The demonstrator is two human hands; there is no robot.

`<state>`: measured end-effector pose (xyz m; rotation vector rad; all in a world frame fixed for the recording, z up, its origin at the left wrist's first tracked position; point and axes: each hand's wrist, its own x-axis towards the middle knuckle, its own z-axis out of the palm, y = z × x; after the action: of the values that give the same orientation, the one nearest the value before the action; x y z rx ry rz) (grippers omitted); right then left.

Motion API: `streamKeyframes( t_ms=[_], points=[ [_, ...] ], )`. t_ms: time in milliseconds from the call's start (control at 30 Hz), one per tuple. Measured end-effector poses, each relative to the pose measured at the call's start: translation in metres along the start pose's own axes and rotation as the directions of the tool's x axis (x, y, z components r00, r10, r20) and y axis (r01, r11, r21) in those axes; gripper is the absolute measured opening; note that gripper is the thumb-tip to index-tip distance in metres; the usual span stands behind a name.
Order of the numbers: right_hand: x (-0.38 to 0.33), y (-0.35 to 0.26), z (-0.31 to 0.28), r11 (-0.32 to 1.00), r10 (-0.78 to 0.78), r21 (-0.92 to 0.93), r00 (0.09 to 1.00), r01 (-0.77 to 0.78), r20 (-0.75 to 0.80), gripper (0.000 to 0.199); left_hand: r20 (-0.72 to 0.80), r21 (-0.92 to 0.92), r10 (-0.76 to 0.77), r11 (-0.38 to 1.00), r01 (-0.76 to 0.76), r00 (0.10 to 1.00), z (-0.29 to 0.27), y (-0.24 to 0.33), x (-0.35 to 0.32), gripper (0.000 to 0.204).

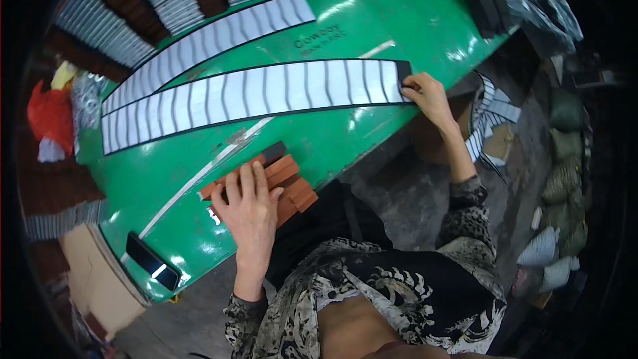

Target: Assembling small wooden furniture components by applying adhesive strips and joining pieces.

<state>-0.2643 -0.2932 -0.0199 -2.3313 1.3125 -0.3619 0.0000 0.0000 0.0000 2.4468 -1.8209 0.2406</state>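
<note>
A long white strip (266, 90) with dark wavy crosswise lines and black edges lies across the green table. At its right end is a black tab (403, 72), which my right hand (428, 96) pinches between thumb and fingers. My left hand (251, 205) is nearer to me, its bent fingers and thumb closed over a small pile of orange-brown block-shaped pieces (300, 194). A black piece (272, 152) lies at the far end of that pile. Behind the long strip lies a second striped strip (226, 34), partly covered by the first at the left.
Stacks of striped and dark brown pieces (169, 0) line the far left edge. A phone (153, 262) lies at the near left corner, beside cardboard (100, 279). Red plastic (52, 116) is at the left. Striped strips (488, 116) and sacks (565, 179) are on the right, below the table.
</note>
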Motion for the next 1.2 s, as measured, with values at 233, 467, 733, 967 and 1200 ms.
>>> streamKeyframes(
  t_ms=[233,467,733,967,1200],
  points=[
    [0.001,0.067,-0.012,0.992,-0.103,0.087,0.987,0.093,0.120,0.032,-0.180,-0.166,0.064,0.982,-0.094,0.982,-0.016,-0.003,0.009,0.044],
    [0.018,0.048,-0.020,0.870,-0.391,-0.205,0.882,0.448,0.264,0.029,-0.283,0.001,0.025,1.000,-0.025,0.959,-0.016,0.016,-0.004,0.024],
    [0.033,0.048,0.008,0.797,-0.441,-0.363,0.876,0.483,0.198,0.020,-0.234,0.106,0.050,0.994,-0.026,0.971,-0.016,0.007,-0.010,0.025],
    [0.101,0.141,0.081,0.911,-0.243,0.357,0.969,0.208,0.055,0.024,-0.205,-0.007,0.074,0.997,-0.077,0.976,-0.005,0.006,-0.002,0.023],
    [0.018,0.040,0.019,0.853,-0.431,-0.320,0.902,0.412,0.013,0.026,-0.149,-0.169,-0.056,0.985,0.031,0.987,-0.010,-0.009,-0.004,0.056]
  ],
)
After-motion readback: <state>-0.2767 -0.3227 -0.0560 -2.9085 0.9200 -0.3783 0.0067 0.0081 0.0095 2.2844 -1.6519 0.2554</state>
